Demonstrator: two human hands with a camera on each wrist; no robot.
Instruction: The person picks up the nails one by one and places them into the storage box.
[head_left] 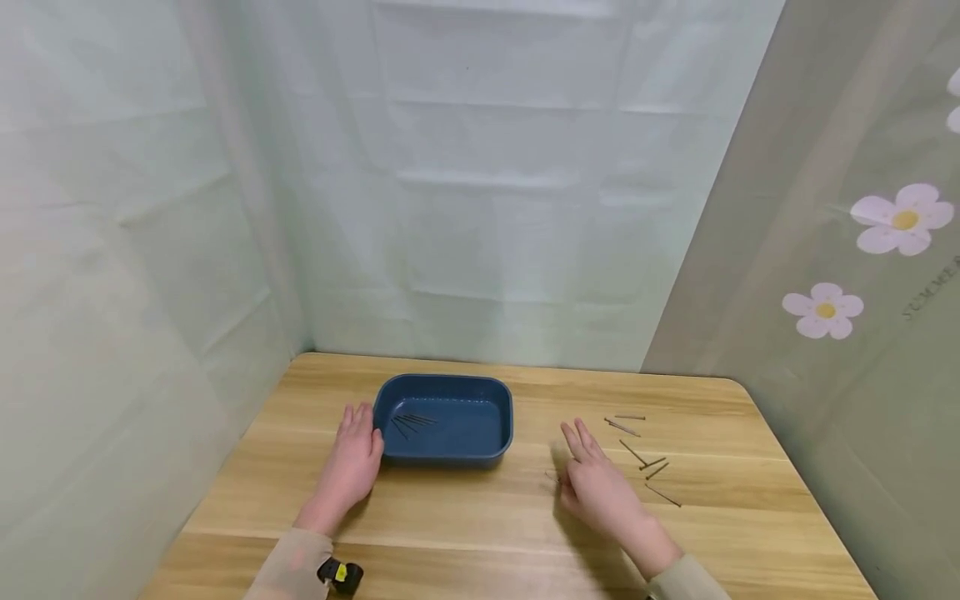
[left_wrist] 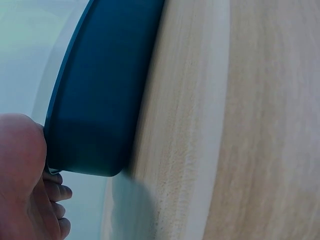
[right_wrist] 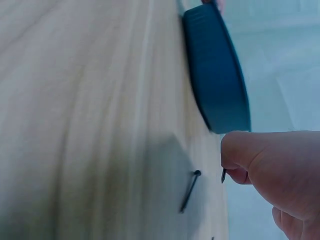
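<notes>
A dark blue tray (head_left: 442,382) sits mid-table with several thin nails (head_left: 412,421) inside it. My left hand (head_left: 356,454) lies flat on the table, fingers straight, its inner edge against the tray's left wall (left_wrist: 100,100). My right hand (head_left: 592,479) rests on the table to the right of the tray (right_wrist: 215,75), fingers stretched forward. In the right wrist view my thumb (right_wrist: 270,170) hovers beside one nail (right_wrist: 190,191) lying on the wood. A second dark nail tip (right_wrist: 223,176) pokes out just under the thumb. Whether it is pinched I cannot tell.
Several loose nails (head_left: 641,454) lie scattered on the wooden table (head_left: 465,525) just right of my right hand. Pale fabric walls close in at the back and left, and a flowered curtain (head_left: 862,267) hangs on the right. A small black device (head_left: 341,575) sits at my left wrist.
</notes>
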